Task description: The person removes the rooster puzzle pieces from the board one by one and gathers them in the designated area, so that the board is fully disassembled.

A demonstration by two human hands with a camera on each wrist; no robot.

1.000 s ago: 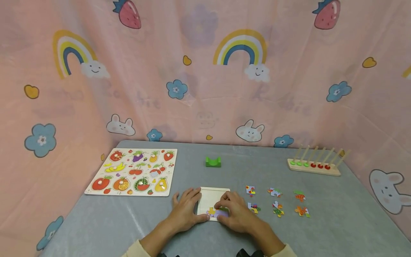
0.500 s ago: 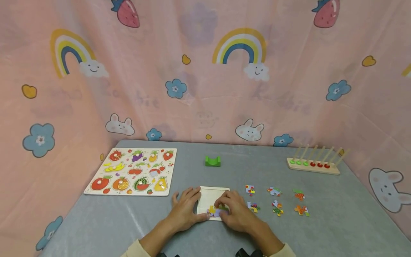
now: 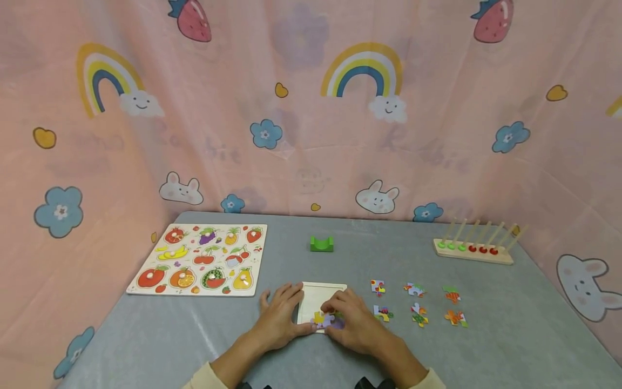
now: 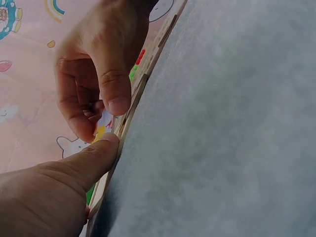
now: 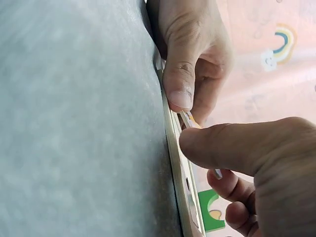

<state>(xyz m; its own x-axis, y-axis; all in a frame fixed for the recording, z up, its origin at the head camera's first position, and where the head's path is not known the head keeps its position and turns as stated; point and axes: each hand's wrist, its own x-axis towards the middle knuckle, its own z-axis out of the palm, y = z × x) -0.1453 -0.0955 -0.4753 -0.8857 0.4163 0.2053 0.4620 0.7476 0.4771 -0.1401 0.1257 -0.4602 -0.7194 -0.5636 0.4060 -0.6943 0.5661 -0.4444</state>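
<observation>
A shallow wooden puzzle tray (image 3: 313, 297) lies before me, with yellow and lavender puzzle pieces (image 3: 320, 320) at its near end. My left hand (image 3: 279, 320) holds the tray at its near left corner, thumb on the front rim and fingers along the left side. Over the near right part, my right hand (image 3: 357, 321) pinches a puzzle piece (image 5: 217, 174) between thumb and fingers. In the right wrist view this piece tilts above the tray; most of it is hidden by the fingers. Which picture it bears cannot be made out.
Several loose puzzle pieces (image 3: 420, 315) lie in two rows to the right. A fruit peg board (image 3: 204, 259) is at the left, a green block (image 3: 322, 245) behind the tray. A wooden rack with pegs and beads (image 3: 473, 252) stands at the back right.
My right hand has shifted slightly left with the puzzle piece, and its thumb has moved toward the tray's middle. The left hand stays on the tray.
</observation>
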